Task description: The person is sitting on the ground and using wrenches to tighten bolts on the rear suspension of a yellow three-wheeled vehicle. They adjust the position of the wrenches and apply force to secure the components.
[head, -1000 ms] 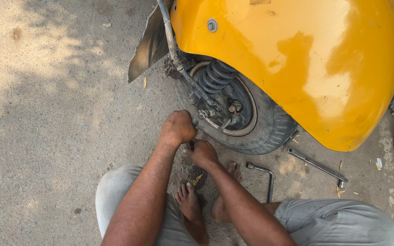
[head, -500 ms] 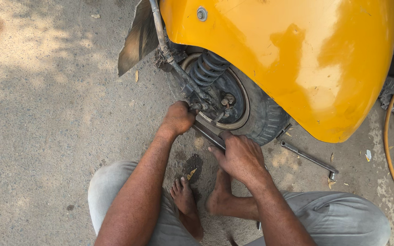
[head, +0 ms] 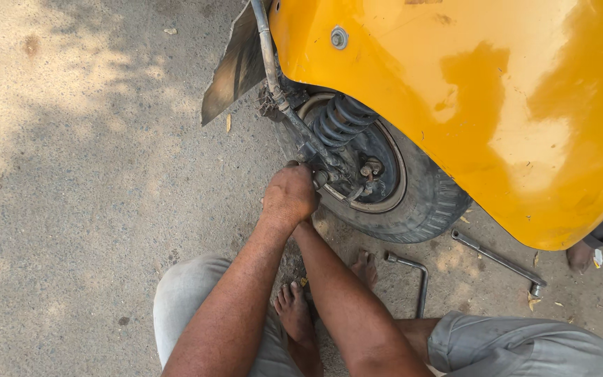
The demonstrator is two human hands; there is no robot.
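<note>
My left hand (head: 289, 197) is curled into a fist against the hub of a small black wheel (head: 420, 209), just below the coil spring (head: 340, 119). Its fingers are closed, and earlier frames showed a dark metal bar in its grip; the bar is hidden now. My right forearm (head: 336, 293) runs up under the left hand, and the right hand itself is hidden behind it. Over the wheel curves the yellow vehicle body (head: 497, 91). I sit on the ground with my bare feet (head: 293, 314) tucked below the wheel.
An L-shaped wrench (head: 420, 279) lies on the ground by my right knee. A long socket bar (head: 497, 260) lies under the yellow body's edge. A dark mudflap (head: 235, 70) hangs left of the wheel. Grey concrete ground (head: 92, 174) stretches left.
My right hand has gone from open beside the bar to under my left hand at the hub. The left hand stays at the hub. The view has shifted slightly.
</note>
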